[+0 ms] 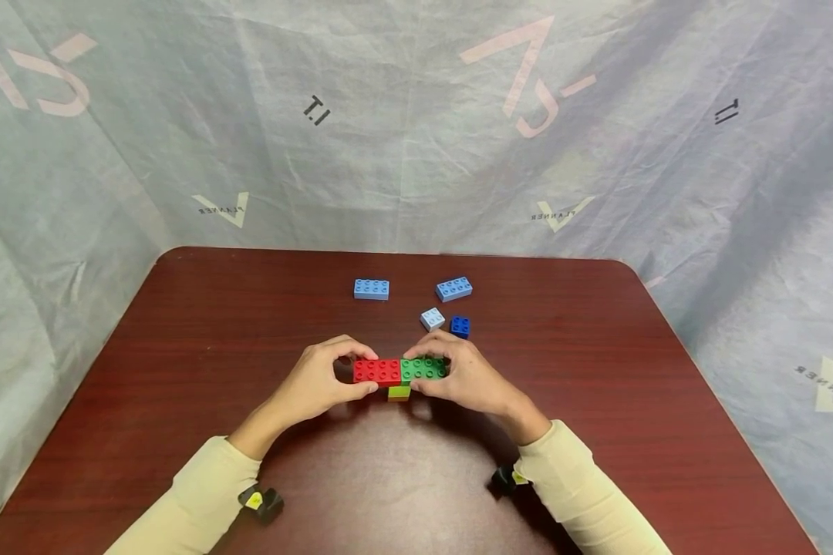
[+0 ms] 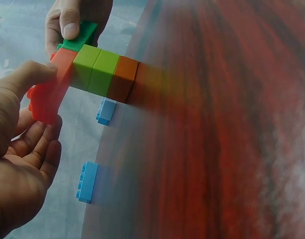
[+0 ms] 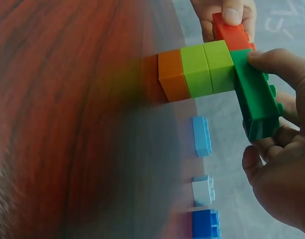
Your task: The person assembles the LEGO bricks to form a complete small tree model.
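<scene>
A red building brick [image 1: 377, 371] and a green building brick [image 1: 423, 369] lie end to end across the top of a short stack. Beneath them the stack has two lime green bricks [image 3: 196, 70] and an orange brick [image 3: 170, 74] at the bottom, standing on the table. My left hand [image 1: 329, 375] grips the red brick between thumb and fingers. On the other side, my right hand [image 1: 467, 371] holds the green brick the same way. Both long bricks have their studs facing up.
Behind the hands lie two light blue long bricks, one at left [image 1: 371, 290] and one at right [image 1: 454, 289]. Closer in are a pale blue small brick [image 1: 433, 319] and a dark blue small brick [image 1: 460, 327]. A grey printed curtain [image 1: 403, 139] hangs behind the brown table [image 1: 201, 347].
</scene>
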{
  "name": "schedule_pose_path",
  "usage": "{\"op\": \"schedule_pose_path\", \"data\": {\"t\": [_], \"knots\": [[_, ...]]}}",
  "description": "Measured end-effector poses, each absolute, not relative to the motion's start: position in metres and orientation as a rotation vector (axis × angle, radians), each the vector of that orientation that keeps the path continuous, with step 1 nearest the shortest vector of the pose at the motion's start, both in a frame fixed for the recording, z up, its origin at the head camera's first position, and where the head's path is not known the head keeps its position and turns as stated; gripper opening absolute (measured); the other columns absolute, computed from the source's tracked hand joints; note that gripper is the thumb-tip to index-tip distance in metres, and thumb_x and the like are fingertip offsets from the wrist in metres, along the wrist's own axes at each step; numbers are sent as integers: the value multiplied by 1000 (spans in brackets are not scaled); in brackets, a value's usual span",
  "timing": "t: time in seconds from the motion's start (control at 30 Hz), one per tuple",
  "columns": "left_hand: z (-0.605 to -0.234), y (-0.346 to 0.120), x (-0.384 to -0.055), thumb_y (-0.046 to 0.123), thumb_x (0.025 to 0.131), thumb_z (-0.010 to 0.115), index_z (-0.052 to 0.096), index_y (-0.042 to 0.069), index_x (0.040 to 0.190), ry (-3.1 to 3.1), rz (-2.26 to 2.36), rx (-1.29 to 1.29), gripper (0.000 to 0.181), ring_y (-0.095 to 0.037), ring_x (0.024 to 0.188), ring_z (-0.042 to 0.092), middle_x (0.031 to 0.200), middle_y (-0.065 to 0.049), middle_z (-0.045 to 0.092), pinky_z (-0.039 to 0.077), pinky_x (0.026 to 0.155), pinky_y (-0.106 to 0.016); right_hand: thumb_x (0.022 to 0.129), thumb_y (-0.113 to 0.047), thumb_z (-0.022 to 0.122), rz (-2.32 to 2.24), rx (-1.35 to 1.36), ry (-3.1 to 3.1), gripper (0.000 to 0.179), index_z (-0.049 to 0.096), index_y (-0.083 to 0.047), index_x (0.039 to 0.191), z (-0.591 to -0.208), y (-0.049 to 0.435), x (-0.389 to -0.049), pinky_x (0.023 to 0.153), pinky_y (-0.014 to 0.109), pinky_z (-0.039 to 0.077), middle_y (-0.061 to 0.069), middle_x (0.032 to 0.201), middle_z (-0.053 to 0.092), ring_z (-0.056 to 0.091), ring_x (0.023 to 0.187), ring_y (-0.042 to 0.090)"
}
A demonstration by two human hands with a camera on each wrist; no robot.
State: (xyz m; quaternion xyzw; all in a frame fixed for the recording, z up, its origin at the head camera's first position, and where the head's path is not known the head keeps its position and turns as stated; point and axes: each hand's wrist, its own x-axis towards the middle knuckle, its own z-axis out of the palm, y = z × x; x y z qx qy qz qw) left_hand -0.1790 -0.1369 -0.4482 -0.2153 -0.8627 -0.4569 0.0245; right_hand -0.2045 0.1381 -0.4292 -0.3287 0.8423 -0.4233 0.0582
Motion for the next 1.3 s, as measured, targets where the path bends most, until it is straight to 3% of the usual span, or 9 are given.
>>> {"op": "schedule_pose_path", "data": {"t": [0.17, 0.33, 0.53, 0.9, 1.0, 1.3], "knots": [[-447, -135, -179, 26, 79, 91, 73, 26, 109, -2677, -1426, -663, 34, -12, 96, 61, 106, 9, 70, 58, 85, -40, 88, -17, 83, -1301, -968, 2493, 36, 73, -16, 123, -422, 147, -211, 74, 25, 51, 2, 119, 68, 60, 99, 20], [-445, -135, -179, 25, 79, 91, 73, 27, 108, -2680, -1420, -657, 35, -12, 96, 61, 106, 10, 70, 57, 84, -36, 90, -16, 81, -1375, -966, 2503, 31, 74, -18, 120, -412, 159, -228, 76, 34, 51, 4, 117, 70, 60, 98, 21], [-444, -135, -179, 26, 79, 91, 73, 27, 108, -2679, -1411, -651, 34, -12, 96, 60, 106, 10, 69, 56, 83, -35, 89, -9, 80, -1444, -904, 2537, 29, 74, -11, 118, -398, 175, -259, 72, 29, 50, 9, 112, 70, 62, 95, 20], [-446, -137, -177, 26, 80, 90, 72, 28, 109, -2699, -1394, -624, 34, -13, 96, 60, 107, 9, 69, 56, 79, -28, 92, -9, 76, -1433, -728, 2603, 32, 71, -7, 124, -402, 196, -319, 86, 29, 51, 23, 125, 68, 61, 106, 33], [-447, -137, -176, 25, 79, 90, 72, 27, 108, -2696, -1394, -619, 34, -13, 96, 60, 107, 9, 69, 56, 80, -28, 93, -7, 74, -1398, -677, 2626, 31, 71, -9, 124, -407, 197, -330, 87, 28, 52, 23, 127, 68, 63, 107, 29], [-449, -134, -177, 26, 80, 90, 73, 28, 110, -2707, -1409, -621, 35, -13, 96, 60, 107, 10, 69, 57, 80, -33, 95, -6, 71, -1385, -456, 2606, 35, 67, -9, 130, -430, 209, -353, 93, 38, 55, 18, 134, 66, 64, 118, 32]]}}
